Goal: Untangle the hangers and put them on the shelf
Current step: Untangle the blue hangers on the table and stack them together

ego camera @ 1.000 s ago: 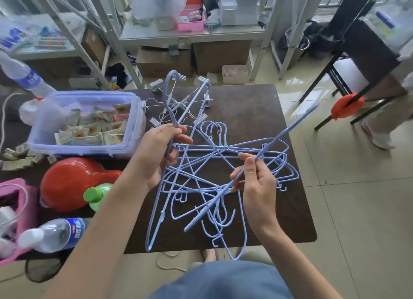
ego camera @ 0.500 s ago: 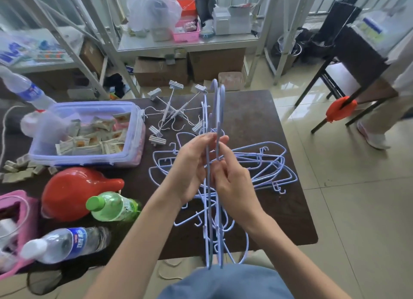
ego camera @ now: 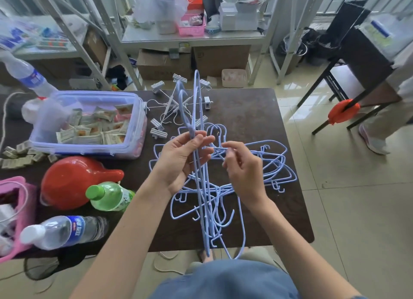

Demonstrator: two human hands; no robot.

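Observation:
A tangle of light-blue wire hangers lies on the dark brown table. My left hand grips a couple of upright hangers near their necks, hooks pointing away from me and their lower ends reaching past the table's near edge. My right hand is just right of them, its fingers curled and pinching a thin blue wire of the tangle. Beyond the pile lies a white clip hanger with several pegs. A metal shelf stands behind the table.
Left on the table: a clear box of sachets, a red jug, a green bottle, a water bottle, a pink basket. Cardboard boxes sit under the shelf. A person's leg and a black chair are at the right.
The held hangers went from spread flat to upright and gathered together. My right hand then let go of them and shifted right to pinch a wire of the pile.

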